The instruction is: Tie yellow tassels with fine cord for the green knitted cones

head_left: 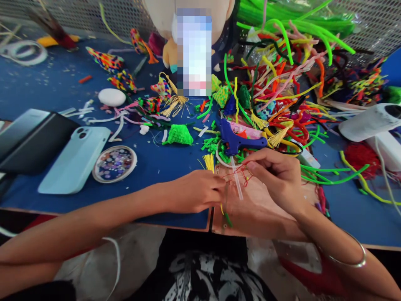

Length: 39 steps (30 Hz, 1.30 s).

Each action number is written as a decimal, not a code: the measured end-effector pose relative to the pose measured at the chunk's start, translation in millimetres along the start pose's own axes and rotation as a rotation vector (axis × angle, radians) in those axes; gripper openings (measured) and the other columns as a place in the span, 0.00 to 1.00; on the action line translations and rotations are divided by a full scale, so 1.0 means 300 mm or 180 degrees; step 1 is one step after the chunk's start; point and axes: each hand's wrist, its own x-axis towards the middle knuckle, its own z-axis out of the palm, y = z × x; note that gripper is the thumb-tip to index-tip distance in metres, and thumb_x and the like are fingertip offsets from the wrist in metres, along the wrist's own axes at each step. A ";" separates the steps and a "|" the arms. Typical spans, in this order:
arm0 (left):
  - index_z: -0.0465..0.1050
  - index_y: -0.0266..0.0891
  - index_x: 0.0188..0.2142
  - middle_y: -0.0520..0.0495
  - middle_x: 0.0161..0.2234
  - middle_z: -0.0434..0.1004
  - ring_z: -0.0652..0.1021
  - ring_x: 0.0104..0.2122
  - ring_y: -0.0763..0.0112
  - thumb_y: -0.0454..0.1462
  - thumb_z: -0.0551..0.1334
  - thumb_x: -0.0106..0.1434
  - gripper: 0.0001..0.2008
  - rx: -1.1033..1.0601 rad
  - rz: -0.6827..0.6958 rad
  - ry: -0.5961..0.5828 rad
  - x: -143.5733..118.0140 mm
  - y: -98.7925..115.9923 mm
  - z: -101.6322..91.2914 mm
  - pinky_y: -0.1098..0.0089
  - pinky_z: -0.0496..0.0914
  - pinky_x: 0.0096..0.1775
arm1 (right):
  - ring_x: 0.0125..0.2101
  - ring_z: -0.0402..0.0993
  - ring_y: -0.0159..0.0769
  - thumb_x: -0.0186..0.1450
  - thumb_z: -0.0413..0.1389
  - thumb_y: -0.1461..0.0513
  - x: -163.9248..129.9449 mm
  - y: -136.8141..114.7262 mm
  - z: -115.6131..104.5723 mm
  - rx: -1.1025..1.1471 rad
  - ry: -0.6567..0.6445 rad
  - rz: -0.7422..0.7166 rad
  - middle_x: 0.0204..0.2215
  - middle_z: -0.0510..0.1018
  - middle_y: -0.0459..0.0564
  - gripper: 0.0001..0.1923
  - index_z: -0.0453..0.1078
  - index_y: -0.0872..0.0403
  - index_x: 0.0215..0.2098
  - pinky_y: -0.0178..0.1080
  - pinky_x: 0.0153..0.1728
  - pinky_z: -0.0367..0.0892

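Observation:
A yellow tassel [208, 163] sticks up behind my left hand [199, 191], whose fingers are closed around it; the part inside the grip is hidden. A thin, tangled red thread [246, 180] runs between my two hands. With thumb and forefinger, my right hand [275, 177] pinches this thread. Just beyond the hands lies a blue glue gun [239, 140] with a clear glue stick [237, 184] pointing toward me. Below my left fingers is a short green piece [228, 220].
Colourful pipe cleaners [282, 83] heap up at the back right. At left are a light-blue phone [75, 161], a dish of beads [115, 164] and a white egg shape [112, 97]. A green fuzzy piece [179, 135] lies mid-table. A phone with a blurred screen [196, 54] stands behind.

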 end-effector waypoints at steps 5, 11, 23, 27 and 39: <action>0.76 0.36 0.33 0.48 0.28 0.76 0.73 0.29 0.74 0.34 0.56 0.65 0.09 -0.0744 -0.0260 0.0551 0.009 0.018 -0.024 0.75 0.66 0.32 | 0.17 0.60 0.23 0.61 0.58 0.62 0.007 0.025 0.005 0.0839 -0.0127 0.0359 0.18 0.70 0.41 0.04 0.73 0.55 0.29 0.31 0.18 0.51; 0.75 0.37 0.32 0.57 0.17 0.62 0.60 0.18 0.81 0.39 0.60 0.62 0.09 -0.2171 -0.1547 0.1065 0.019 0.030 -0.055 0.78 0.54 0.20 | 0.16 0.54 0.19 0.60 0.59 0.62 0.010 0.032 0.011 0.1621 -0.0348 0.0749 0.17 0.68 0.39 0.04 0.74 0.55 0.30 0.29 0.17 0.47; 0.73 0.35 0.31 0.55 0.21 0.64 0.61 0.20 0.81 0.39 0.60 0.61 0.08 -0.2492 -0.1686 0.1124 0.028 0.025 -0.044 0.78 0.56 0.22 | 0.14 0.40 0.19 0.60 0.58 0.62 0.006 0.029 0.038 0.2644 -0.0748 0.1511 0.12 0.50 0.34 0.05 0.70 0.56 0.27 0.30 0.15 0.40; 0.73 0.35 0.31 0.55 0.20 0.64 0.61 0.19 0.81 0.39 0.61 0.61 0.08 -0.2351 -0.1687 0.1139 0.026 0.026 -0.040 0.78 0.55 0.21 | 0.13 0.39 0.20 0.62 0.56 0.62 -0.001 0.043 0.039 0.2836 -0.0873 0.1572 0.12 0.47 0.33 0.05 0.71 0.55 0.30 0.28 0.14 0.43; 0.76 0.36 0.30 0.57 0.17 0.64 0.60 0.17 0.82 0.38 0.62 0.60 0.07 -0.2087 -0.1652 0.1293 0.027 0.028 -0.042 0.79 0.53 0.19 | 0.13 0.41 0.20 0.61 0.57 0.61 -0.004 0.034 0.049 0.2718 -0.0951 0.1836 0.12 0.49 0.33 0.07 0.67 0.55 0.27 0.29 0.15 0.44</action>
